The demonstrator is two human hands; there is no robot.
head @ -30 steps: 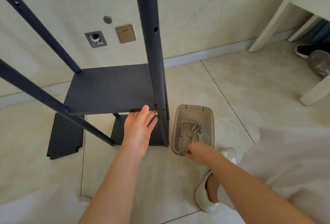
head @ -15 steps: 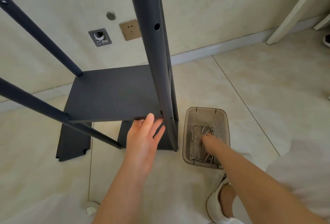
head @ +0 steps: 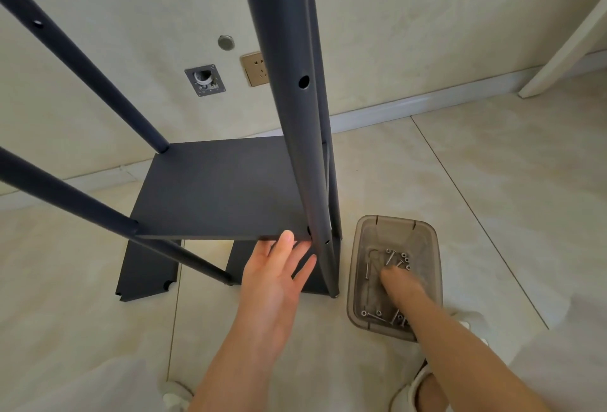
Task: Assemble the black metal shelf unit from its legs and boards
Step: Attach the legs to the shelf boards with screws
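The shelf board (head: pixel 216 191) sits level between four upright legs, raised off the floor. Its near-right corner meets the near-right leg (head: pixel 295 116) just beside a small screw hole, and that corner looks unfastened. That is likely why the left hand (head: pixel 276 280) reaches under the board's near edge with straight, slightly spread fingers, propping it at hole height. The right hand (head: pixel 402 286) dips into the clear plastic tub (head: pixel 394 219) on the floor, just right of that leg, among loose screws (head: pixel 399 259) — presumably after a fastener. Its fingertips are hidden, so I cannot tell whether it pinches one. A spare board (head: pixel 147 267) lies flat on the floor below — within reach for later.
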